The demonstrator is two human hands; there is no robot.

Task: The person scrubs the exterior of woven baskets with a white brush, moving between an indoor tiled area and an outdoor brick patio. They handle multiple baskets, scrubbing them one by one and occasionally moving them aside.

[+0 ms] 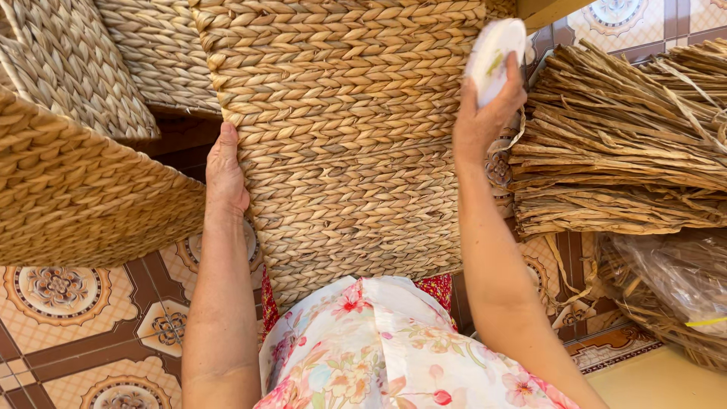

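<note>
Head view, nearest: a floral dress (379, 356) over patterned floor tiles (68, 333). Beyond it, the left hand (225, 170) lies flat and open against the left edge of a woven basket (341, 136). Its right edge meets the right hand (485, 113), which grips a white roll (496, 53). Dried reeds (621, 151) lie further right.

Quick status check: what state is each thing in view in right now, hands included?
Woven basket: lying on its side across the lap, braided wall facing up.
Left hand: flat against the woven basket's left edge, holding nothing.
Right hand: raised at the basket's right edge, closed on the white round object.
White round object: held up, off the basket.
Dried fibre bundle: lying loose on the floor at right.
Other baskets: untouched, at left.
</note>
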